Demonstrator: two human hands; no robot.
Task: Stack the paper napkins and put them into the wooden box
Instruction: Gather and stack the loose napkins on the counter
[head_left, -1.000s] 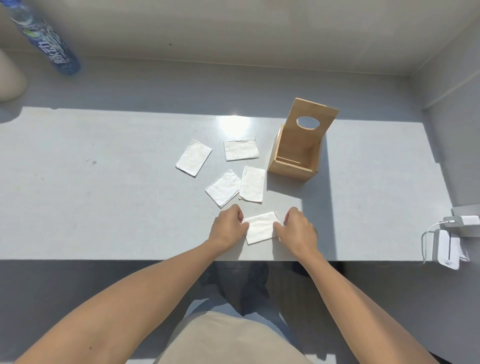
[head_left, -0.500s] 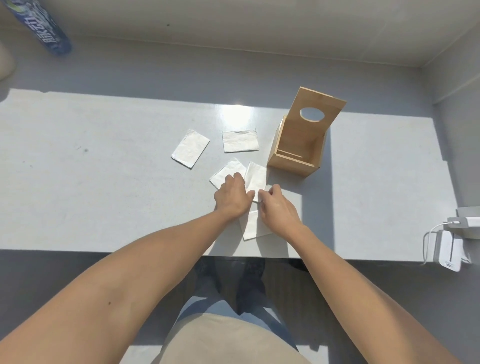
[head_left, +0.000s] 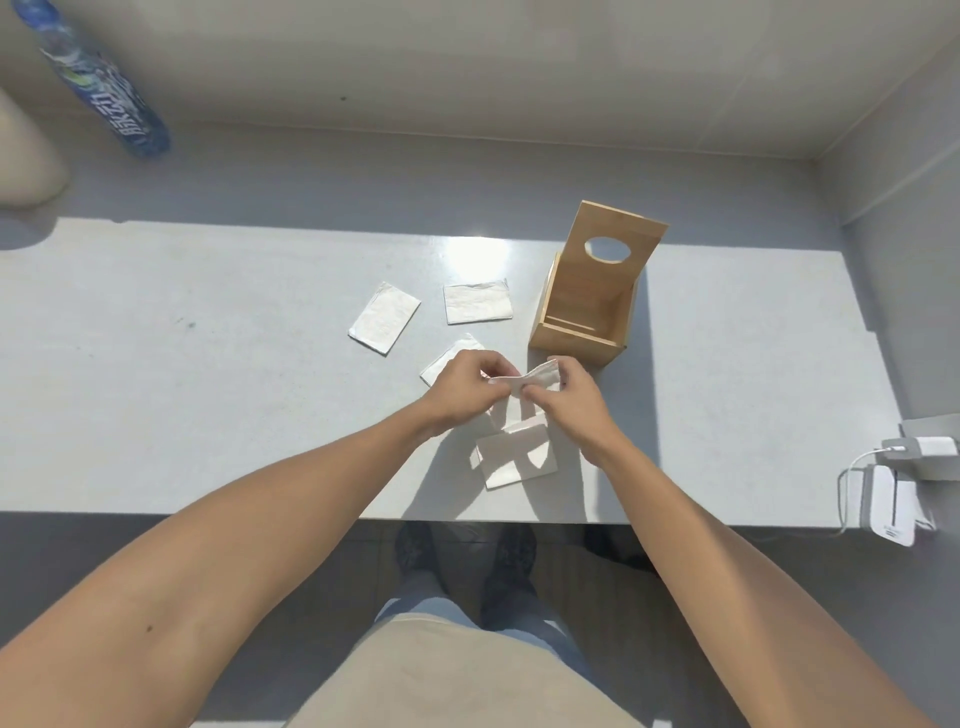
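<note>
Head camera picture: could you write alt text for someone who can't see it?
Seen from above, a person's left hand and right hand together lift one paper napkin over another napkin lying near the grey table's front edge. Three more napkins lie flat farther back, beside an open wooden box whose raised lid has an oval hole.

Left of you: the table (head_left: 182, 395) is bare, room to pass.
Ahead: three napkins (head_left: 478, 303) lie flat, low enough to clear.
Right front: the box (head_left: 582, 332) stands just beyond your right hand (head_left: 571, 400).
Far right: charger (head_left: 919, 447) and cable at the edge.
</note>
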